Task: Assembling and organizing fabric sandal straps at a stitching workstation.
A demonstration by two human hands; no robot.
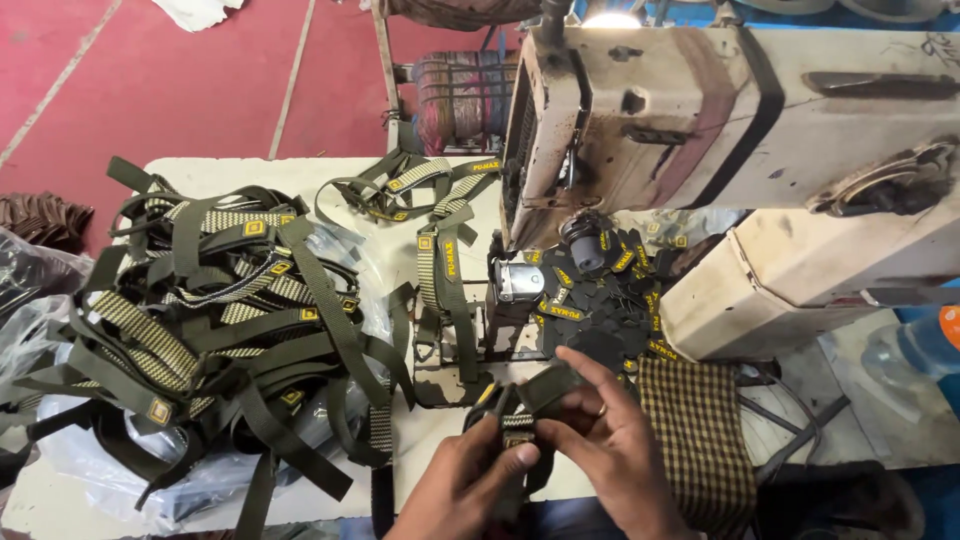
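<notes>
My left hand (462, 486) and my right hand (612, 440) together hold a dark green webbing strap (530, 395) with a small label patch, low in the middle of the view, just in front of the sewing machine's needle area (517, 283). The left thumb presses on the strap's striped part. The right fingers curl over its folded end. A sewn chain of straps (447, 275) runs away from the needle toward the back of the table. A pile of small black and yellow labels (610, 290) lies beside the machine's arm.
A big heap of green and checked straps (215, 320) on clear plastic fills the left of the white table (440, 455). The worn cream sewing machine (740, 110) spans the upper right. A checked cloth (695, 430) lies right of my hands. A plastic bottle (925, 350) lies far right.
</notes>
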